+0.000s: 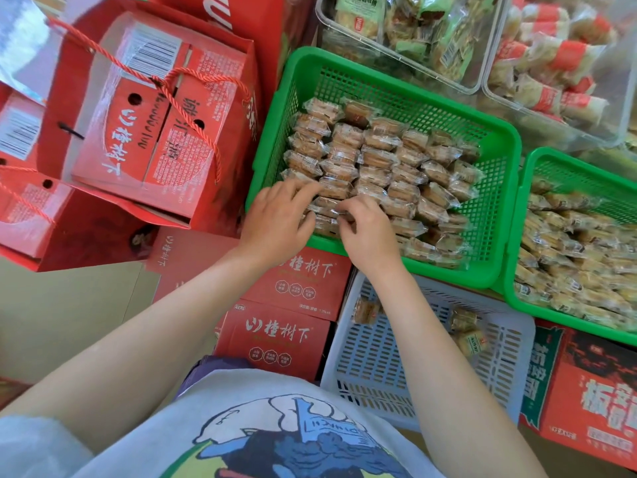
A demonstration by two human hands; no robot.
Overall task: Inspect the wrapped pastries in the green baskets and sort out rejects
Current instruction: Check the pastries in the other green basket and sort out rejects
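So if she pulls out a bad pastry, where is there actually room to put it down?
The white basket below the green basket is mostly bare slats, with only a few wrapped pastries in it. The green basket's far end, beyond the pastry rows, also shows bare mesh. Its near end is crowded, with the left hand and right hand among the packets.

Two green baskets [406,81] hold wrapped pastries [379,160], too many to count exactly. One white basket [427,357], below the right hand [365,232], holds three wrapped pastries. Two clear tubs [458,81] sit beyond the hands. Two hands show; the left hand [279,215] is beside the right.
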